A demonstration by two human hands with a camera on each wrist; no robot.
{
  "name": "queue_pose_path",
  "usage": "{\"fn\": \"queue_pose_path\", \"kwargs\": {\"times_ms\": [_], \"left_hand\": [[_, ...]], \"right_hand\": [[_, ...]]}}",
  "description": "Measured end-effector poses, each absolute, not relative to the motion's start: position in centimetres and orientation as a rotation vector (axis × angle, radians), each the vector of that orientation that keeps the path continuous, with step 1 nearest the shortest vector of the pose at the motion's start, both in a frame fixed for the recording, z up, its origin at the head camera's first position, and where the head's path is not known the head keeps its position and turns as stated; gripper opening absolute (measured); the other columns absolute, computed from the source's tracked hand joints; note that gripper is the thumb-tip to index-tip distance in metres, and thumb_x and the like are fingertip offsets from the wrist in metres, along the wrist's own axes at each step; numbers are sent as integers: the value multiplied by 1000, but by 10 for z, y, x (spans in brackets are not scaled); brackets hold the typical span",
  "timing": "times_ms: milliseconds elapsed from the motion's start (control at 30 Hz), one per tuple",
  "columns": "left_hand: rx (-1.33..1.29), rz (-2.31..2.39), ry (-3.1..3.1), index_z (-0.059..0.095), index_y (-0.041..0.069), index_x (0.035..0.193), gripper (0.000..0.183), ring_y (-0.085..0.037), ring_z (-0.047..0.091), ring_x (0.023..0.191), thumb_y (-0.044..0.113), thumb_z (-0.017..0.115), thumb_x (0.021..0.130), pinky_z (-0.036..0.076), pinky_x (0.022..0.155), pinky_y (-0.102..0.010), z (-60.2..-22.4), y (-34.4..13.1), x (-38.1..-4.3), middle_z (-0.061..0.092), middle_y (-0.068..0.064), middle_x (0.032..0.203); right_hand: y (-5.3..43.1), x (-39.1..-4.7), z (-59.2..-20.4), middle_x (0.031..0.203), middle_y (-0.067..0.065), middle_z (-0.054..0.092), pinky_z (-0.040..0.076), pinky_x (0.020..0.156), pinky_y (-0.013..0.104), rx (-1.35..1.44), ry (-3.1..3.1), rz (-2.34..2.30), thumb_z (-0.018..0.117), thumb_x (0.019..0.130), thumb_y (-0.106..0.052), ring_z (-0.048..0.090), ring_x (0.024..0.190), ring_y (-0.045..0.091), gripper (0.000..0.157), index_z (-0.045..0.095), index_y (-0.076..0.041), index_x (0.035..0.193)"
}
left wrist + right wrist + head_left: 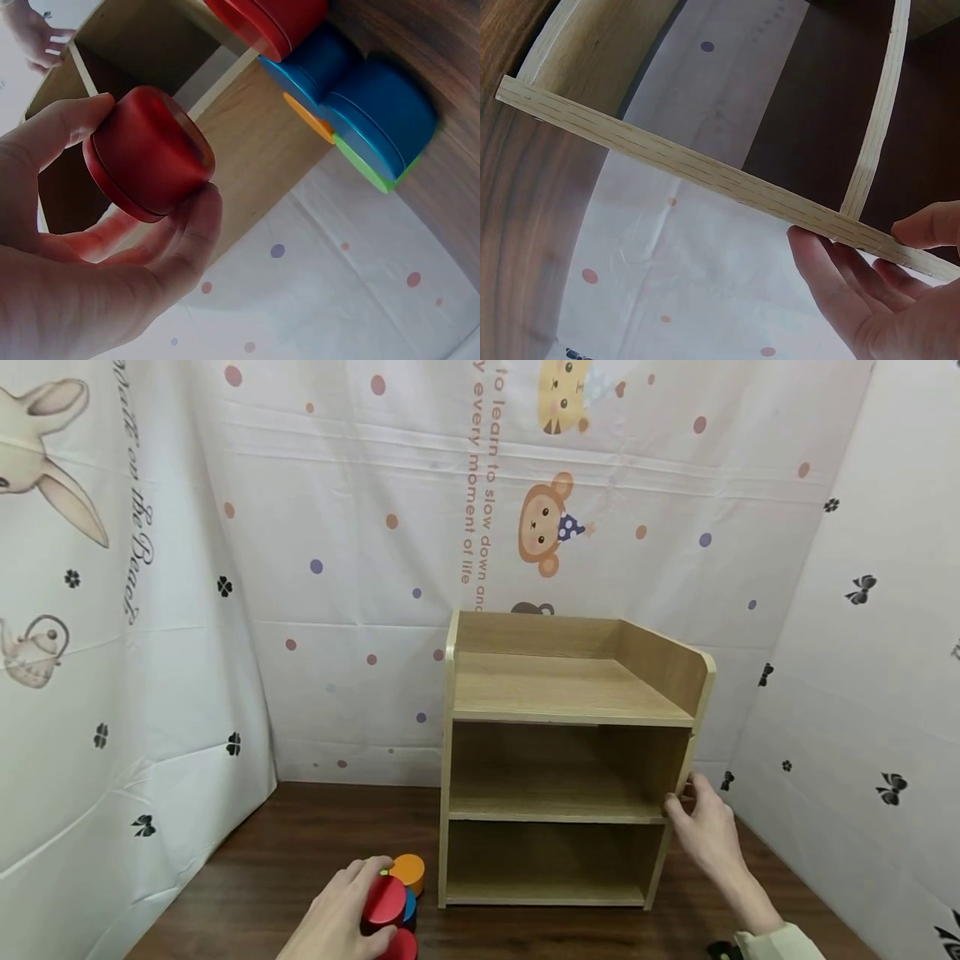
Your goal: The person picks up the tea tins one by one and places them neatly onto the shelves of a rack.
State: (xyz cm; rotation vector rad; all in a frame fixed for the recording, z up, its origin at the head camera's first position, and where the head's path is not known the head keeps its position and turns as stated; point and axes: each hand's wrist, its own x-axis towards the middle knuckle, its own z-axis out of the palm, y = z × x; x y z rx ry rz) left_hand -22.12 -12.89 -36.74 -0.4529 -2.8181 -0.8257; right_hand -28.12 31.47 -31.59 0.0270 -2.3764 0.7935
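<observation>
Left hand [337, 912] pinches a smooth red cylinder [146, 154], near left of a boxy wood-grain shelf [566, 689].
Right hand [708, 828] pinches the shelf's flat right side panel [727, 181]; glossy blue cylinder [390, 112] and orange cylinder [409, 869] stand on the dark, grained counter [352, 822].

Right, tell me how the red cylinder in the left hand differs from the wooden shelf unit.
The red cylinder is small and round; the shelf unit is far larger and boxy. The red cylinder is glossy red, the shelf unit pale wood-toned. The left hand grips the red cylinder, while the right hand holds the shelf unit's side edge. Both are hand-held.
</observation>
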Motion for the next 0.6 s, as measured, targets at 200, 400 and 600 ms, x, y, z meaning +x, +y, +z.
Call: {"fn": "queue_pose_path", "kwargs": {"times_ms": [200,400,600], "left_hand": [[-466,-803,-2795,53,15,125,67,-15,49,86,29,83,67,43,63,-28,-367,-127,-221,58,-1,104],[-534,-778,-2686,54,18,122,62,-10,48,84,24,82,68,41,61,-23,-356,-118,-216,58,3,100],[-578,-689,-2510,56,21,116,57,-4,49,82,18,83,65,43,66,-21,-334,-107,-217,58,10,96]], "right_hand": [[314,-280,-314,111,34,62,52,67,45,18,-2378,784,48,94,-12,62,99,47,33,47,6,122],[313,-280,-314,112,33,61,52,67,45,23,-2376,779,48,95,-11,62,100,47,34,47,6,124],[312,-281,-314,111,33,61,53,67,46,36,-2367,763,49,94,-9,63,99,47,32,47,7,121]]}}
